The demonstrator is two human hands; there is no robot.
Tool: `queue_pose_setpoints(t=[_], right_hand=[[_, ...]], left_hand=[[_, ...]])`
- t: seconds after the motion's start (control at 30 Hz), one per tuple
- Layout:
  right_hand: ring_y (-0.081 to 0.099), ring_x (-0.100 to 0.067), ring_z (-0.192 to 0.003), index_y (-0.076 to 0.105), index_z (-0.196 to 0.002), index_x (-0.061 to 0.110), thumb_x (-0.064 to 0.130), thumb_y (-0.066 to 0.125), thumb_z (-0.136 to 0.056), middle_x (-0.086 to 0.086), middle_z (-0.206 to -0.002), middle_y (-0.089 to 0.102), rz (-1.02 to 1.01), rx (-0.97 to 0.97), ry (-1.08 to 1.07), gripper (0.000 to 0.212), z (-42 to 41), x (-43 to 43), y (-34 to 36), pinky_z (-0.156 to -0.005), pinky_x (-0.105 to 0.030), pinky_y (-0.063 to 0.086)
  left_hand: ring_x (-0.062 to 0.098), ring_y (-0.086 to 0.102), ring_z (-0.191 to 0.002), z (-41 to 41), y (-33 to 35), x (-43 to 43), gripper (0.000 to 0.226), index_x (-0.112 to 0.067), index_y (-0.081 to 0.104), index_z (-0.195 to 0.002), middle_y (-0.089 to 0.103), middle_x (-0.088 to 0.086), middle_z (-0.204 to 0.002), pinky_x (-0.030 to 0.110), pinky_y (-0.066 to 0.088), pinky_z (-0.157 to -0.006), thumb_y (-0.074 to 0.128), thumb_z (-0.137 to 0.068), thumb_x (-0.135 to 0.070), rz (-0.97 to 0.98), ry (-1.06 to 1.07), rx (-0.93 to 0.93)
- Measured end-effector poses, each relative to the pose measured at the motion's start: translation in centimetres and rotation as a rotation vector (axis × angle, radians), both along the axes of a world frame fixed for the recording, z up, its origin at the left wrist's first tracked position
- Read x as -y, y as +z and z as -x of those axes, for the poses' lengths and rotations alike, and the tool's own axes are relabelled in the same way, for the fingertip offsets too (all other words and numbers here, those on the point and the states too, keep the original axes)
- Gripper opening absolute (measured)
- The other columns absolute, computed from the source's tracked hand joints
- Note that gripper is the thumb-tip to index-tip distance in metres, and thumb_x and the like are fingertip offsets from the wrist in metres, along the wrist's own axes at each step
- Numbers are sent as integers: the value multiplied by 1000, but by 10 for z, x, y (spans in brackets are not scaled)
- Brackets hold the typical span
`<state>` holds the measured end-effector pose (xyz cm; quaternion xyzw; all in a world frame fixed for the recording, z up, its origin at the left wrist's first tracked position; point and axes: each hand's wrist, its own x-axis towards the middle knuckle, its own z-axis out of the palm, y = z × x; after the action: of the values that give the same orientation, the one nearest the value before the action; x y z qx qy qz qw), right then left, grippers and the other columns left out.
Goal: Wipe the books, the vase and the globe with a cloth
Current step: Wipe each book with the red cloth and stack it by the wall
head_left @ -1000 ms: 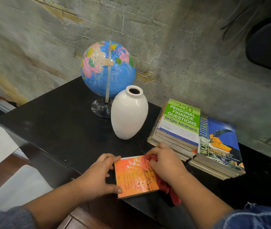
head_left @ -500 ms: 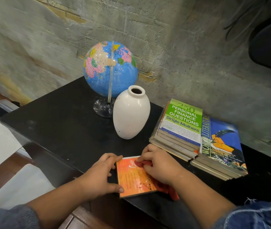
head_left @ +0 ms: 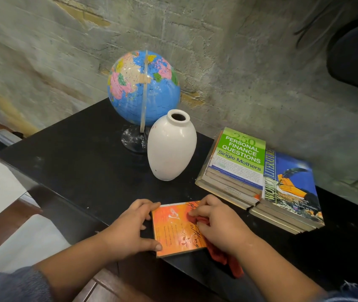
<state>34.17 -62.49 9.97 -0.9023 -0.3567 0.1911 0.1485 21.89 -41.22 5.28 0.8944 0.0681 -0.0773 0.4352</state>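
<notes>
The orange book (head_left: 179,228) lay flat at the near edge of the black counter (head_left: 82,162), between the two hands. The left hand (head_left: 130,231) was spread wide along the book's left side, fingers against the far corner and thumb pressing the near corner; its grip closed around nothing, only bracing the book. The right hand (head_left: 219,225) lay curled on the cover with a red cloth (head_left: 223,256) bunched under the palm, its grip narrow and closed on the cloth. A fold of cloth showed at the fingertips, and the rest trailed out behind the wrist over the counter's edge.

Beyond the right hand, two piles of books sat side by side and touching: the left pile topped by a green finance book (head_left: 239,155), the right by a blue literature book (head_left: 291,184). Farther back, the white vase (head_left: 171,149) stood upright near the middle of the counter; its dark mouth showed nothing of the inside. Just behind it, the globe (head_left: 142,88) stood on its dark base close to the rough wall (head_left: 239,62).
</notes>
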Motion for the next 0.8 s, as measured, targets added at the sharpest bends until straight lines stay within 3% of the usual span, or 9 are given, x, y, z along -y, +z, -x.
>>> queue_pose_setpoints(t=[0.1,0.2,0.37,0.5,0.57,0.7,0.8], right_hand=[[52,0,-105,72,-110,38,20,63,-89,20,-110,48,5,-96,62,29,4,10,0,-98,-20,43],[54,2,-100,74,-104,38,16,62,-88,21,-106,49,-56,-59,-71,30,2,18,2,-93,-11,41],[51,-1,-104,68,-117,39,23,59,-92,22,-112,44,-23,-10,-5,31,26,15,-2,-94,-15,41],[52,-2,-105,71,-109,39,20,60,-90,20,-109,46,-20,-35,-93,29,23,23,-1,-97,-20,43],[53,-4,-107,71,-111,37,20,58,-92,19,-109,46,-31,7,-179,28,24,24,0,-97,-19,43],[51,-3,-106,63,-124,38,28,55,-95,19,-115,42,-15,43,-81,32,46,11,-1,-95,-15,40],[51,-3,-105,64,-122,39,27,55,-95,19,-114,42,-26,47,-107,30,45,10,0,-92,-13,40]], left_hand=[[-1,41,-114,0,0,0,101,-32,24,-149,25,-21,-132,9,40,-91,83,-68,-42,-1,1,6],[-3,40,-114,1,0,2,101,-32,23,-149,25,-21,-133,7,39,-89,83,-69,-41,-5,3,11],[-4,39,-114,1,0,2,101,-32,24,-149,25,-21,-132,5,38,-87,84,-68,-40,-5,8,12],[-4,39,-114,1,0,2,100,-31,24,-149,25,-21,-131,5,38,-89,83,-69,-39,-5,10,13],[-3,40,-114,1,0,3,100,-30,24,-149,25,-21,-132,5,37,-89,83,-69,-38,-2,11,14],[-3,40,-114,1,0,3,101,-30,23,-149,25,-20,-132,3,37,-88,84,-69,-38,-3,12,11],[-4,40,-113,1,2,3,100,-31,23,-149,24,-21,-131,3,37,-87,83,-70,-38,-9,10,6]])
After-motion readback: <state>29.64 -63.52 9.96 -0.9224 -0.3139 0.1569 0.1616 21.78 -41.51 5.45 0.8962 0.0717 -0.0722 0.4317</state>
